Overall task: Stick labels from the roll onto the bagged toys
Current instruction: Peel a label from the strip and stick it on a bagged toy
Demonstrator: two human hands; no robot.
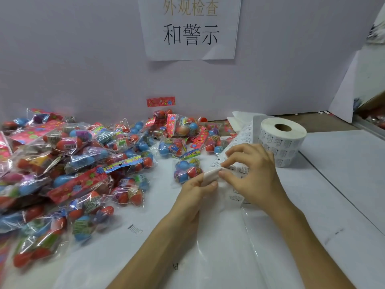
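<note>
White table, perhaps papered; roll; grey wall.

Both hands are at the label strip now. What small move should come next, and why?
Probably peel the label fully off the strip: the left hand and right hand both pinch it, and a bagged toy lies just beyond the left hand.

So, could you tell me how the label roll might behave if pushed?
Standing on its flat end, the label roll would probably slide, not roll. Its loose strip looks floppy and may tug, since the right hand pinches it.
</note>
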